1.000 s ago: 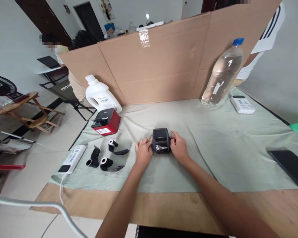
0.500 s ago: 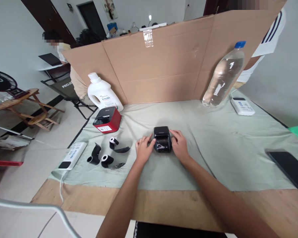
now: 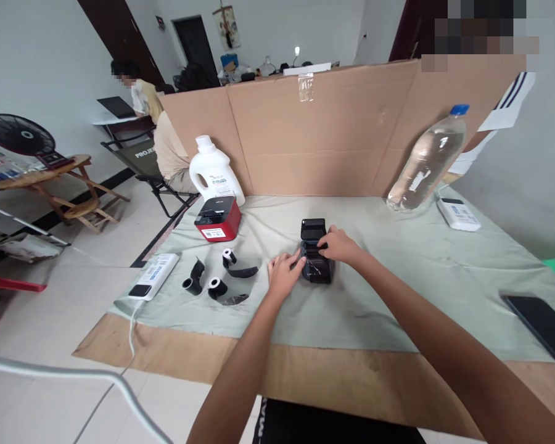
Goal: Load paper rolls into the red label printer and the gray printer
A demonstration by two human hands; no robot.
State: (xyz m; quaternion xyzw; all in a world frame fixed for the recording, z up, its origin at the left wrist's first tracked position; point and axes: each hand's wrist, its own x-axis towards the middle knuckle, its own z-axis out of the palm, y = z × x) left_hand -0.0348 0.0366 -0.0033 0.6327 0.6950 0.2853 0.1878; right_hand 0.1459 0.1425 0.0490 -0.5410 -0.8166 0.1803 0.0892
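A small black label printer [image 3: 315, 256] sits on the pale green cloth [image 3: 398, 277] in the middle of the table, its lid tipped up at the back. My left hand [image 3: 284, 274] rests against the printer's left side, fingers curled on its edge. My right hand [image 3: 338, 245] lies over the top of the printer at the lid hinge, fingers pressed on it. Left of my hands lie three black label rolls [image 3: 217, 285], partly unwound.
A red printer [image 3: 217, 219] and a white detergent jug [image 3: 215, 169] stand at the back left, a water bottle [image 3: 428, 160] at the back right. White power banks [image 3: 153, 276] [image 3: 459, 214] lie at both sides. A black phone [image 3: 543, 324] lies right. Cardboard walls the back; a person sits beyond it.
The printer's lid has come up. My right hand has moved from the printer's right side onto its top. The view has shifted, so everything sits further right.
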